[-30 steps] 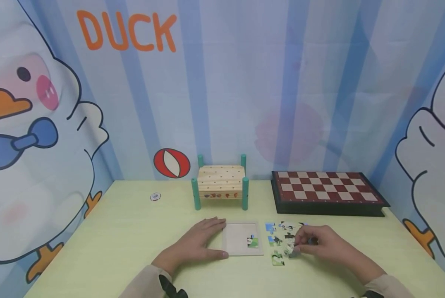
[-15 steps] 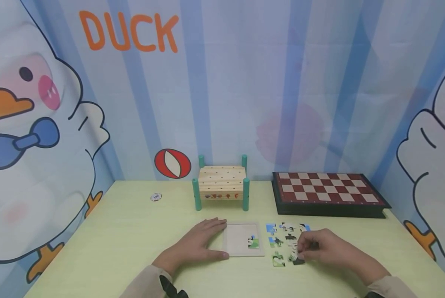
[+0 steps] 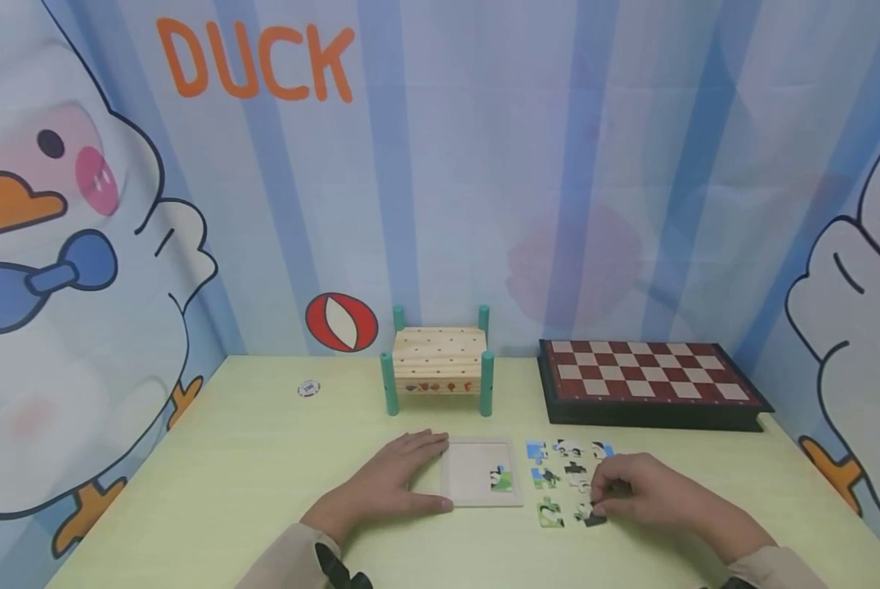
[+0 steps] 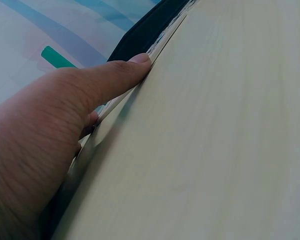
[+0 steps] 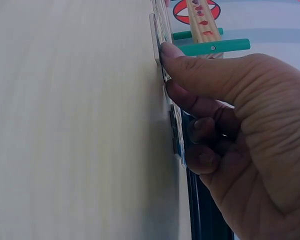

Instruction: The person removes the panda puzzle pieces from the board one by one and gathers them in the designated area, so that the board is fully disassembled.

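Note:
My left hand [image 3: 384, 483] rests at the left side of a shallow square puzzle tray [image 3: 469, 497]. Its thumb and straight fingers touch the tray's edge; the left wrist view shows the thumb [image 4: 115, 77] along that rim. One panda-printed puzzle piece [image 3: 500, 478] lies in the tray's right part. To the right of the tray, my right hand [image 3: 649, 495] pinches a dark-and-green puzzle piece [image 3: 593, 517] between thumb and index finger, low at the table. Other loose pieces lie around it, among them a green one [image 3: 550, 513] and a blue one [image 3: 536, 450]. The hand partly hides some pieces.
Behind the tray stands a small wooden rack [image 3: 438, 352] with green legs. A chessboard box [image 3: 653, 384] lies at the back right, and a round chip [image 3: 308, 388] at the back left. A duck-printed curtain [image 3: 455, 164] closes off the rear.
My right hand has shifted slightly right and toward me, drawing the dark-and-green puzzle piece with it and uncovering pieces behind. The left hand and the tray stay in place.

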A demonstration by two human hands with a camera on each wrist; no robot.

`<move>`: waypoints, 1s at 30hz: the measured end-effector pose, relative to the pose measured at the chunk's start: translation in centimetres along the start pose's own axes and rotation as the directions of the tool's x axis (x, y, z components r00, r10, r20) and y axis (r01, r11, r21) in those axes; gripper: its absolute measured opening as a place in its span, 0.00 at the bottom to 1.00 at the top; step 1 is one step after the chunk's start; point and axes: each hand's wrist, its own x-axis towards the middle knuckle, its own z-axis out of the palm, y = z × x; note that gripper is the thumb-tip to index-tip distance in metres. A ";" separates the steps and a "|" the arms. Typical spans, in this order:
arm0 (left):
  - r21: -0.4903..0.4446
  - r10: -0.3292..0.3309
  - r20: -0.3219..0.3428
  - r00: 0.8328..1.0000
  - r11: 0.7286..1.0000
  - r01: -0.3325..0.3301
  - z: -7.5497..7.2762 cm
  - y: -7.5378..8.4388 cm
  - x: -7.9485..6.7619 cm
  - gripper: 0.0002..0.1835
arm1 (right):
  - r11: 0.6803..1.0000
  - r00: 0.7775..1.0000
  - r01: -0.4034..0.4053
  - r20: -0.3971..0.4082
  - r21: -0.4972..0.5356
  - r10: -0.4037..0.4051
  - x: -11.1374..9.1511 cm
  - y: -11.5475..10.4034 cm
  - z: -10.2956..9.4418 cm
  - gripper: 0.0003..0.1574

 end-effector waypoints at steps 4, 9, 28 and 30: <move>0.007 0.003 -0.005 1.000 1.000 -0.003 0.0 0.0 0.1 0.49 | 1.000 1.000 0.006 -0.002 -0.003 -0.006 0.0 0.1 0.0 0.07; 0.004 0.000 -0.007 1.000 1.000 0.000 0.0 -0.1 0.2 0.49 | 1.000 1.000 0.000 0.006 0.024 0.000 0.1 0.2 0.0 0.06; -0.005 -0.010 -0.001 1.000 1.000 0.010 0.0 0.1 0.1 0.49 | 0.993 0.999 -0.035 -0.012 0.109 0.037 0.0 0.2 0.2 0.06; -0.003 -0.009 -0.002 1.000 1.000 0.009 0.1 0.0 0.1 0.50 | 0.991 0.998 -0.050 -0.035 0.122 0.055 0.1 0.1 0.2 0.06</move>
